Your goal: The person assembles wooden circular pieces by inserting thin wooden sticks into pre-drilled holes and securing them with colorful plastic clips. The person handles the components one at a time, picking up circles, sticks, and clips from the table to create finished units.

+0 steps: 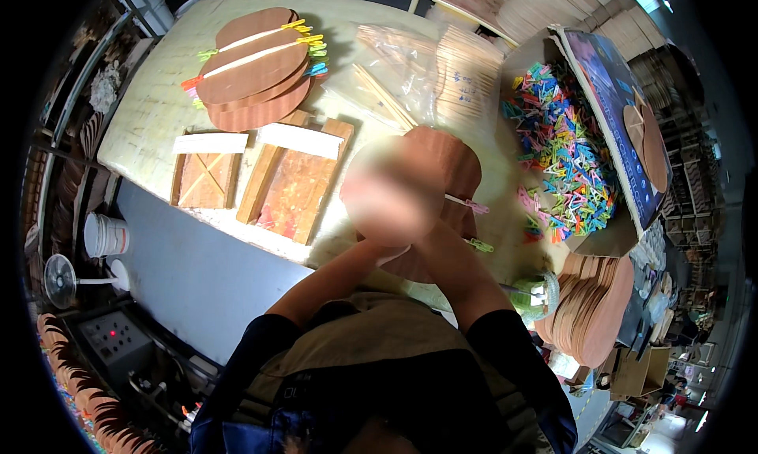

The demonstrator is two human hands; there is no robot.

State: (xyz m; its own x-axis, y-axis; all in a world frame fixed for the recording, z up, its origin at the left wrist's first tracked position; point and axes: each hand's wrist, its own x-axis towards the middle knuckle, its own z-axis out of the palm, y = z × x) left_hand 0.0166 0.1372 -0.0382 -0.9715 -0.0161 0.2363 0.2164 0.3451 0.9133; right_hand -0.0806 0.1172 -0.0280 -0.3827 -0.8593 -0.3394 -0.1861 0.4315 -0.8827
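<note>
My two forearms reach up from the lower edge to a guitar-shaped reddish-brown wooden panel (458, 162) lying on the table. A round blur covers my left hand (377, 217) and my right hand (422, 205), so their fingers and anything in them cannot be made out. Out from under the blur, the panel's upper right and lower parts show. A pink clothespin (476, 207) sits at its right edge by the end of a pale strip (456, 198). Lower on that edge is a yellow-green clothespin (480, 245).
Right of my hands stands a box of colourful clothespins (564, 162). Thin wooden sticks (466, 75) lie beyond. Two wooden frames (296, 185) rest at left, below stacked clipped panels (257, 75). A green jar (537, 296) and more stacked panels (592, 304) are at lower right.
</note>
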